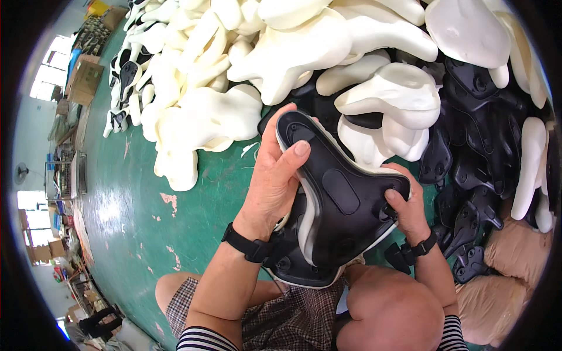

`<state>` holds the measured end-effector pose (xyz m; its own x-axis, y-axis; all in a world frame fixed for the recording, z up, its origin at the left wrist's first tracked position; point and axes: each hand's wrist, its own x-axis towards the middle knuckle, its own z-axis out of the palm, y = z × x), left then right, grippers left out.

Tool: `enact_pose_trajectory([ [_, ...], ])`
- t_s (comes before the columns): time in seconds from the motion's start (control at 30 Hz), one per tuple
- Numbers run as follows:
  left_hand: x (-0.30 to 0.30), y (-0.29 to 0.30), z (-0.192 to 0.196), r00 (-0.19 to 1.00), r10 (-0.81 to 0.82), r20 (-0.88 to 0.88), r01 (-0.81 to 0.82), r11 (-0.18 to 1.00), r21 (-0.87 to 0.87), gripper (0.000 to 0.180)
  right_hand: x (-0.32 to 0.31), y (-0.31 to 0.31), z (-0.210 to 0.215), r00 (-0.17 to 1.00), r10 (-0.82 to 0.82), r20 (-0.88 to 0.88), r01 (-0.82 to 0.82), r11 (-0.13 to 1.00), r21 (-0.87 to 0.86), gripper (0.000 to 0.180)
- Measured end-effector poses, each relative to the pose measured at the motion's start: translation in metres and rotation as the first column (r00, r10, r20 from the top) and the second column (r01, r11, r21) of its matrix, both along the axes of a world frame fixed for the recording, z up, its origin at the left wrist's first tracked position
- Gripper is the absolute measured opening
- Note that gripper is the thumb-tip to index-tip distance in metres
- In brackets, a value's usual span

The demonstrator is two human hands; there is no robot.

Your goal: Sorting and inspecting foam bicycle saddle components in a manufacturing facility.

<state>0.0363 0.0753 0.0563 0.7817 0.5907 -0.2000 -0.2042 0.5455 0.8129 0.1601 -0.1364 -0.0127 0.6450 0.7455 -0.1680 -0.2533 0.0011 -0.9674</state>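
Observation:
Over my lap I hold a bike saddle (339,190), its black plastic underside up and a cream foam edge along its rim. My left hand (274,172) is closed on its upper left end, the thumb lying on the black base. At the right corner my right hand (410,206) grips it, thumb pressed near a small fitting in the plastic. A second black base with a pale edge (293,266) lies beneath it at my lap, mostly hidden. Both wrists wear black straps.
Cream foam saddle pads (205,117) are heaped ahead of me on the green floor (123,205). Black plastic bases (480,140) pile up at the right, near tan bags (492,292). Cardboard boxes (86,79) and a rack (65,175) stand along the far left wall.

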Motion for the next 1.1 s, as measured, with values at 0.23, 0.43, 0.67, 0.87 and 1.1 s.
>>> enact_pose_trajectory([
  [0.23,-0.011,-0.001,0.002,0.998,0.048,0.046,-0.042,0.992,-0.12,0.043,0.005,-0.001,0.006,0.988,0.092,0.124,-0.09,0.996,-0.021,0.048],
  [0.43,-0.015,0.002,-0.008,0.991,0.131,-0.037,-0.136,0.962,-0.235,0.04,0.009,0.002,0.013,0.971,0.145,0.189,-0.138,0.989,-0.047,0.048],
  [0.67,-0.006,-0.003,0.0,0.979,0.196,0.055,-0.164,0.921,-0.354,0.056,0.015,0.008,0.017,0.974,0.164,0.154,-0.159,0.986,-0.046,0.048],
  [0.87,-0.012,-0.003,0.013,0.984,0.175,0.028,-0.136,0.85,-0.509,0.061,0.019,0.003,0.027,0.958,0.206,0.201,-0.218,0.975,0.042,0.049],
  [1.1,-0.016,-0.008,0.008,0.972,0.227,0.059,-0.164,0.839,-0.519,0.057,0.015,-0.002,0.033,0.937,0.232,0.261,-0.214,0.972,-0.096,0.047],
])
